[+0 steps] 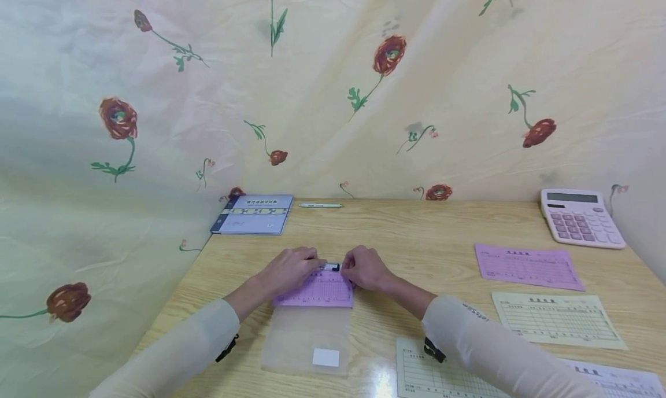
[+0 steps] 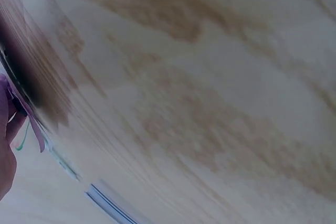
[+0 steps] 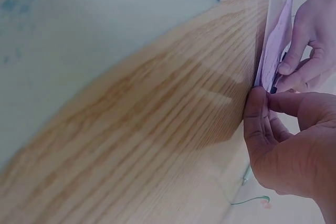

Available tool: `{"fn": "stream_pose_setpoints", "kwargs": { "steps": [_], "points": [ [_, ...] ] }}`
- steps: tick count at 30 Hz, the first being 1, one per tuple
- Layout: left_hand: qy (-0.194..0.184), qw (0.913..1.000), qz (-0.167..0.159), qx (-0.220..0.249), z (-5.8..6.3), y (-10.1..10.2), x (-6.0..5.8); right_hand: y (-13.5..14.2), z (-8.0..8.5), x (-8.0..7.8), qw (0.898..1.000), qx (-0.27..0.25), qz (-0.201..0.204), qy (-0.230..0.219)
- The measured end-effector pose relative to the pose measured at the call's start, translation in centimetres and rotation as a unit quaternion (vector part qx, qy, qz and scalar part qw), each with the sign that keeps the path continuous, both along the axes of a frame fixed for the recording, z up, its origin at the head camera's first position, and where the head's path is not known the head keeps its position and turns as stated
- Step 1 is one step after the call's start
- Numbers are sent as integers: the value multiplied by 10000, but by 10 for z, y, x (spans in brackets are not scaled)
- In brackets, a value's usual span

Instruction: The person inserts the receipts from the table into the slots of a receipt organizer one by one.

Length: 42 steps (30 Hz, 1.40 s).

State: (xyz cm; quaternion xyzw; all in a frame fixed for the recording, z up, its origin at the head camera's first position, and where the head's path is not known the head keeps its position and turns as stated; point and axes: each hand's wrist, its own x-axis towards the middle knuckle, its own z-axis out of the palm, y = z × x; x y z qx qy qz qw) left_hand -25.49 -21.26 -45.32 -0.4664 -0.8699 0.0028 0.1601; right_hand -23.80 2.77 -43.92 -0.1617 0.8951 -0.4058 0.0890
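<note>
A pink printed slip (image 1: 318,291) lies over the upper part of a translucent folder (image 1: 288,340) with a white label (image 1: 326,357) near its bottom. At the top edge is a small metal clip (image 1: 330,266) with a black end. My left hand (image 1: 295,269) is at the clip's left side; in the right wrist view its thumb and fingers (image 3: 285,68) pinch the clip at the slip's edge. My right hand (image 1: 366,268) pinches the top right corner of the slip and folder, as the right wrist view shows. The left wrist view catches only part of the left hand (image 2: 7,156).
At the back left lie a blue-grey notebook (image 1: 255,214) and a pen (image 1: 321,205). A pink calculator (image 1: 580,217) stands at the back right. Down the right side are another pink slip (image 1: 528,266), pale green slips (image 1: 559,320) and a pale lilac slip (image 1: 624,380). A floral curtain (image 1: 322,97) hangs behind.
</note>
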Motion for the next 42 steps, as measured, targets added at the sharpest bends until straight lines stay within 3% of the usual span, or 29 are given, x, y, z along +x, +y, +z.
{"fn": "stream_pose_setpoints", "kwargs": {
  "steps": [15, 27, 37, 42],
  "points": [
    [31, 9999, -96, 106, -2, -2, 0, 0, 4, -9, 9984, 152, 204, -505],
    [110, 9997, -140, 169, -2, -1, 0, -1, 7, -12, 9960, 152, 138, -866],
    [-61, 9999, 68, 80, 0, 0, 3, 3, 11, -12, 9946, 35, 135, -1032],
    [-179, 9996, 124, 158, 0, 0, 4, 6, 12, -13, 9951, 261, 63, -949]
  ]
}}
